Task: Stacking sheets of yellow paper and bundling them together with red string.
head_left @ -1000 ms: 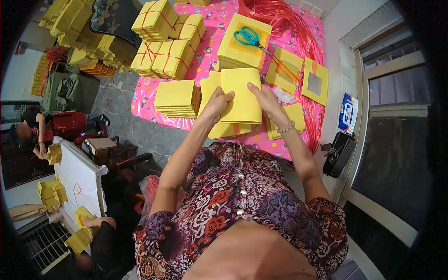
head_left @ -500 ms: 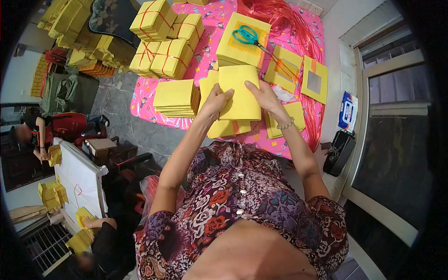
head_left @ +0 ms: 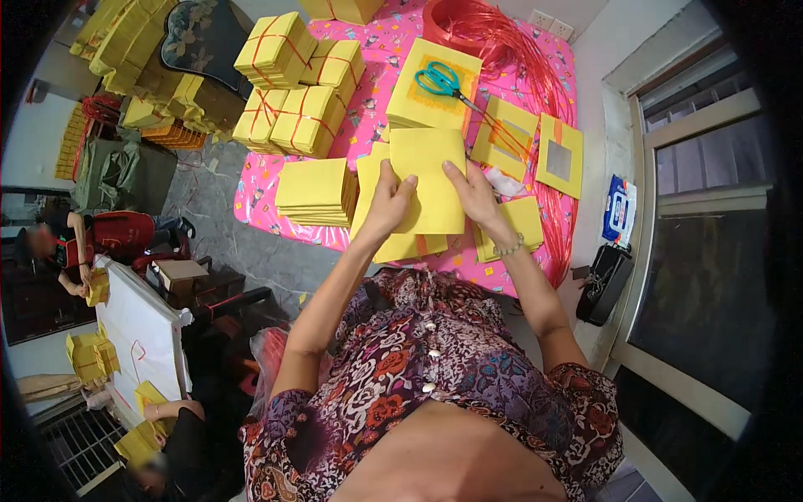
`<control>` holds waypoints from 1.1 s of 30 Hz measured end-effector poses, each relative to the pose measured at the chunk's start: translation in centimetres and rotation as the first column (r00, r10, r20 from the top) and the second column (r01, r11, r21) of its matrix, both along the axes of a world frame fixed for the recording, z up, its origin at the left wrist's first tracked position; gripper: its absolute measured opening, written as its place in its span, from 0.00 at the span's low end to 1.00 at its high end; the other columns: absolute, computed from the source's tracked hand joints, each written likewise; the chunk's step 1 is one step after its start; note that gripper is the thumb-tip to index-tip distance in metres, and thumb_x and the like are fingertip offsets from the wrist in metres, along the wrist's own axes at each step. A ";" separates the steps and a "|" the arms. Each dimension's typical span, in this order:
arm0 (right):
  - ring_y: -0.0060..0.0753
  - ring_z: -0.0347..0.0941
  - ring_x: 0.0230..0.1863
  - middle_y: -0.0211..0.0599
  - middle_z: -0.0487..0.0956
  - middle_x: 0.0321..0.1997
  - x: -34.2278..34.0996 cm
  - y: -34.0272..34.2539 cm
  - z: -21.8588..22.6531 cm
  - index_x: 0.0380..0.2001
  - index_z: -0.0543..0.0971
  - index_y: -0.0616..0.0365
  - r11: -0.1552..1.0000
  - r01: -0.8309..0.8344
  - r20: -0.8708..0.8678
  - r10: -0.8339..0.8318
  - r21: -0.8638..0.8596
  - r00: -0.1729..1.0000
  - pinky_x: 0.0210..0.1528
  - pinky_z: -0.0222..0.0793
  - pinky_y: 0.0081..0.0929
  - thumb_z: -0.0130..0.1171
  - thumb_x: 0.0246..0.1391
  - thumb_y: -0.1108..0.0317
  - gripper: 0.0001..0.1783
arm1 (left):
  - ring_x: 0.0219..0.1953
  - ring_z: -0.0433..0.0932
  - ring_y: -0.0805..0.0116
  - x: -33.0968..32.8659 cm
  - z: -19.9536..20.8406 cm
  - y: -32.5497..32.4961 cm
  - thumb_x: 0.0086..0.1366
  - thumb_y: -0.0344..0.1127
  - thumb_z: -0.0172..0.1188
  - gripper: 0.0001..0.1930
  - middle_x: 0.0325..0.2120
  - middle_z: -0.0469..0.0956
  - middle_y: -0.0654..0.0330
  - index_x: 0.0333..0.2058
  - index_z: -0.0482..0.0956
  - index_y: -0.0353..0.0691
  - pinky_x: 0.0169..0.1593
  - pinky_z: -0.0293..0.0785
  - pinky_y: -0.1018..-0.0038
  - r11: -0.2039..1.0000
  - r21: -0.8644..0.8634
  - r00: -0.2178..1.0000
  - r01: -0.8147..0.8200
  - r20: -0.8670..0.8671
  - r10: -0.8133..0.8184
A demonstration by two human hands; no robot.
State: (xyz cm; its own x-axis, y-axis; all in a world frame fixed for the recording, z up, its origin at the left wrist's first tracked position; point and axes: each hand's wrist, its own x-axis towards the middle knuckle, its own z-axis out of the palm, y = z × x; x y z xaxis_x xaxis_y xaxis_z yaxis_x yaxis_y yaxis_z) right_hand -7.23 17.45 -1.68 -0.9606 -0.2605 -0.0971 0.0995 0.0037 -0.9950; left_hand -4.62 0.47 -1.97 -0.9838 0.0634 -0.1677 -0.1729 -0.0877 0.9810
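The yellow paper piece (head_left: 428,188) is plain, smooth and roughly rectangular, with clean straight edges; whether it is one sheet or several cannot be told. It is held up over the near edge of the table (head_left: 375,90), gripped at its left edge by the left hand (head_left: 390,201) and at its right edge by the right hand (head_left: 475,197), both thumbs on top. It partly hides yellow paper lying beneath it. Just beyond stands a tall yellow stack (head_left: 401,105) bearing teal-handled scissors (head_left: 437,79), their blades pointing toward two yellow cards with cut-out windows (head_left: 559,159). Left of the hands lies a loose yellow pile (head_left: 314,186), and behind that, bundles tied with red ribbon (head_left: 305,123). Red plastic strands (head_left: 452,23) sprawl down the right side. The table wears a glossy pink printed cover; the floor (head_left: 203,180) is grey. Two people work at a white-topped table (head_left: 150,330) at left, and a window (head_left: 711,234) fills the right.
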 end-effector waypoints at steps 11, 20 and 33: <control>0.16 0.70 0.41 0.31 0.76 0.42 2.3 1.0 2.4 0.49 0.70 0.64 0.970 0.061 0.012 -0.060 -0.235 0.998 0.42 0.68 0.18 0.46 0.64 0.59 0.19 | 0.39 0.70 0.60 2.4 0.6 1.0 0.66 0.34 0.48 0.15 0.35 0.69 0.46 0.45 0.57 0.33 0.45 0.66 0.67 0.980 -0.196 0.963 -0.029 -0.268 -0.025; 0.17 0.70 0.41 0.31 0.76 0.42 4.0 1.3 2.8 0.48 0.71 0.64 0.975 0.119 -0.183 -0.153 -0.185 0.971 0.43 0.67 0.18 0.47 0.64 0.60 0.19 | 0.46 0.69 0.66 3.4 4.1 1.8 0.65 0.31 0.52 0.19 0.43 0.70 0.52 0.51 0.59 0.32 0.49 0.66 0.71 0.998 0.063 0.967 0.027 -0.256 -0.010; 0.21 0.69 0.42 0.33 0.75 0.43 6.6 1.3 2.8 0.52 0.67 0.65 0.966 0.168 -0.242 -0.214 -0.197 0.946 0.43 0.67 0.21 0.46 0.63 0.52 0.25 | 0.36 0.74 0.68 4.9 5.9 1.2 0.65 0.33 0.52 0.16 0.32 0.74 0.52 0.47 0.61 0.33 0.40 0.70 0.72 0.997 -0.079 0.938 -0.018 -0.345 -0.010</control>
